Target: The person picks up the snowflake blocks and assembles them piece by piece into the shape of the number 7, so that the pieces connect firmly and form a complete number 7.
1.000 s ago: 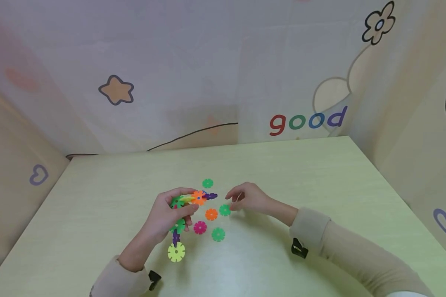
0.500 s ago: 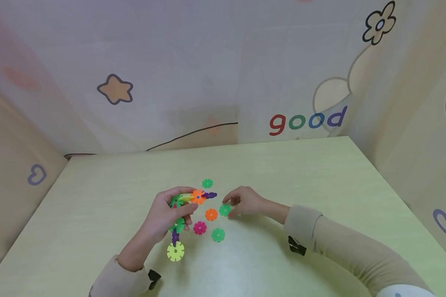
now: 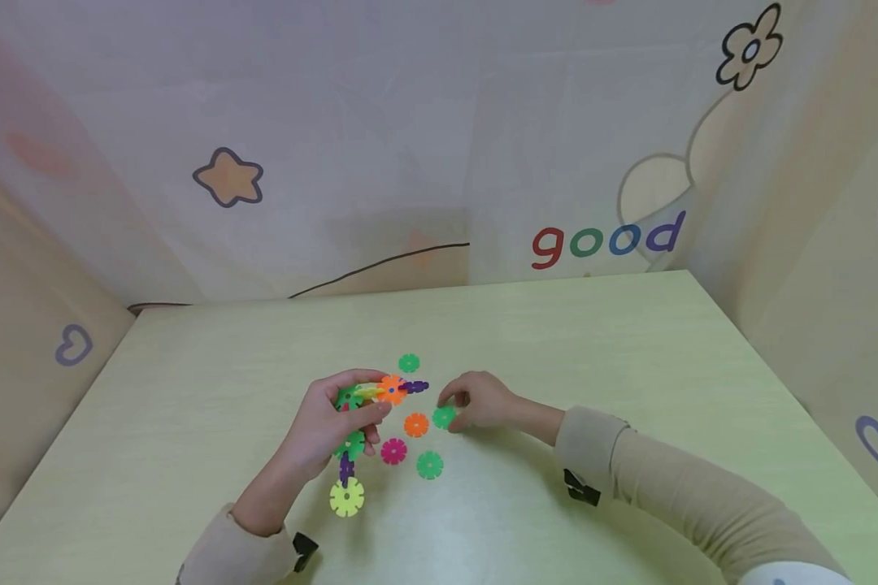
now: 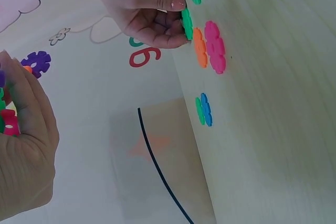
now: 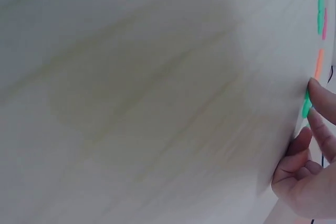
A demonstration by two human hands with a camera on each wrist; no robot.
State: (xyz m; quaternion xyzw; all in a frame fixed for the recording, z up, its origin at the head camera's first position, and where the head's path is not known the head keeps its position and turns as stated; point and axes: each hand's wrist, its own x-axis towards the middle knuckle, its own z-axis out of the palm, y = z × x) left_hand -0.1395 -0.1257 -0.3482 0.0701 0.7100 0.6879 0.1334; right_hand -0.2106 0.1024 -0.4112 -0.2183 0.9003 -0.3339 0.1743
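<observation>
My left hand [image 3: 320,424] holds up a chain of joined notched plastic snowflake discs, thumb on one side and fingers behind. A yellow disc [image 3: 347,496] hangs at the chain's lower end; an orange disc [image 3: 391,391] and a purple disc [image 3: 415,387] form the other end. Part of the chain is hidden by the palm. On the table, my right hand [image 3: 484,399] pinches a loose green disc [image 3: 444,418] between thumb and fingertips. That same green disc [image 4: 187,23] shows edge-on in the left wrist view, fingers at its rim.
Beside the pinched piece lie a loose orange disc [image 3: 416,424], a pink disc [image 3: 393,451] and another green disc [image 3: 429,465]. Farther back is a green disc [image 3: 409,363], with a blue disc [image 4: 206,109] near it. A printed curtain [image 3: 380,146] hangs behind the table [image 3: 593,341].
My right hand has moved slightly left and down onto the green disc, and its thumb and fingers have come to the disc's edges. The left hand and its chain have stayed nearly still.
</observation>
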